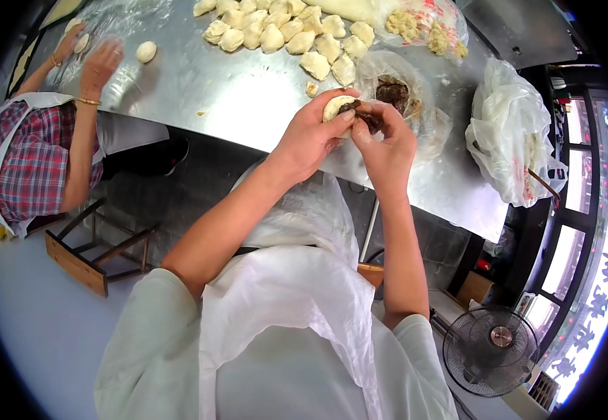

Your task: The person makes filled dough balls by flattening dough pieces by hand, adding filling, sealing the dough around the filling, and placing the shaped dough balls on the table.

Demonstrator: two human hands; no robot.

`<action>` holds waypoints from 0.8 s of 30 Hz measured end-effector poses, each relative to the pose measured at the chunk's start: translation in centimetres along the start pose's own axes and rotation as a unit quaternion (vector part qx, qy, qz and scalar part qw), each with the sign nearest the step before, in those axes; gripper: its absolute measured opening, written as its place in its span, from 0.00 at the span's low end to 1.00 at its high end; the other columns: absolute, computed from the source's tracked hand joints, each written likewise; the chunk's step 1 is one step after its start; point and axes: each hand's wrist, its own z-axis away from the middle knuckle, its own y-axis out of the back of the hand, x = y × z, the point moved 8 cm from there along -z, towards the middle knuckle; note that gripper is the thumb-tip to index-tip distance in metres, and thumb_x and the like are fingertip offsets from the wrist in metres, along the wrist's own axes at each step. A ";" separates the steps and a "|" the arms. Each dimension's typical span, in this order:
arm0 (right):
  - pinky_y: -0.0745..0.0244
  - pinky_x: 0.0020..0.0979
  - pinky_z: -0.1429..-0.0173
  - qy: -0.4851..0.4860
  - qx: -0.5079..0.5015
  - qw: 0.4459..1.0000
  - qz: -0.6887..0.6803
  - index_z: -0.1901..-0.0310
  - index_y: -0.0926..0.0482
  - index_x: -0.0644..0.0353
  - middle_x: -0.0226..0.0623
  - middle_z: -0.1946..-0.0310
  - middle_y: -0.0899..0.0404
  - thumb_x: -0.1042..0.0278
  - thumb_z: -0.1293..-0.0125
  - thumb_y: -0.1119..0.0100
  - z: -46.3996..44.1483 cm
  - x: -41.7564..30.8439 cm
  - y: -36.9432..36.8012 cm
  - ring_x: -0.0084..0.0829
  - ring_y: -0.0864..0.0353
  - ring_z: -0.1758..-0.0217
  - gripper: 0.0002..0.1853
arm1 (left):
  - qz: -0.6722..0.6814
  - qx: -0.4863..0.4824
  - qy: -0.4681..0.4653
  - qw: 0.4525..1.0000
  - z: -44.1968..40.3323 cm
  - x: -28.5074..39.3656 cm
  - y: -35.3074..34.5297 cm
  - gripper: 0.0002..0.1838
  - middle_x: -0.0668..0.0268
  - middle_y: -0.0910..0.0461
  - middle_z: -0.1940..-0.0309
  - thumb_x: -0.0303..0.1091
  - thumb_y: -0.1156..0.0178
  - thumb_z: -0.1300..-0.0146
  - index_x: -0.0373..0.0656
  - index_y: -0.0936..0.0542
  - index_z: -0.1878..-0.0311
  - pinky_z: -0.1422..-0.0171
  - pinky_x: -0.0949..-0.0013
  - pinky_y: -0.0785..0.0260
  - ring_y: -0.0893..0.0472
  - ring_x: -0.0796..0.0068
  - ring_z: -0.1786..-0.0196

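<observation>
My left hand (307, 136) is closed around a pale piece of dough (335, 106), held above the near edge of the metal table. Dark brown filling (370, 120) sits against the dough, and the fingers of my right hand (390, 143) pinch part of it. Just beyond my right hand lies a clear plastic bag (426, 91) with a dark lump of the same filling (392, 94) in its mouth. Several pieces of dough (272, 38) are spread in rows past my hands, with one small scrap (312, 89) close to my left fingers.
At the left, another person's hands (101, 66) work near a round dough ball (146, 52). A bag of crumbly yellowish paste (402, 24) lies at the back. White plastic bags (507, 126) hang at the table's right end. A wooden stool (80, 262) and a fan (489, 350) stand below.
</observation>
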 end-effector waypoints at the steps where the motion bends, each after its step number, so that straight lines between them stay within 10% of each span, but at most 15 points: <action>1: 0.22 0.26 0.49 -0.013 -0.002 0.999 -0.029 0.52 0.15 0.62 0.33 0.60 0.14 0.76 0.35 0.32 0.0 0.2 0.0 0.22 0.18 0.59 0.10 | 0.012 0.002 -0.001 1.000 0.1 0.0 -0.1 0.23 0.66 0.20 0.43 0.30 0.40 0.23 0.42 0.28 0.28 0.45 0.75 0.25 0.20 0.79 0.45; 13: 0.22 0.24 0.48 -0.118 0.012 0.948 -0.296 0.57 0.19 0.66 0.32 0.59 0.16 0.85 0.38 0.28 -0.5 3.1 -2.0 0.21 0.18 0.56 0.11 | -0.062 0.097 -0.038 0.993 -0.3 0.6 2.1 0.19 0.68 0.18 0.47 0.23 0.43 0.26 0.41 0.24 0.34 0.53 0.77 0.26 0.20 0.84 0.50; 24: 0.22 0.26 0.46 -0.004 0.044 0.986 -0.159 0.60 0.15 0.66 0.33 0.60 0.19 0.87 0.43 0.27 -0.9 -1.2 -2.2 0.24 0.18 0.53 0.11 | -0.302 0.185 -0.212 0.911 -0.7 3.0 2.5 0.21 0.64 0.18 0.48 0.16 0.46 0.32 0.39 0.22 0.38 0.49 0.77 0.25 0.19 0.82 0.50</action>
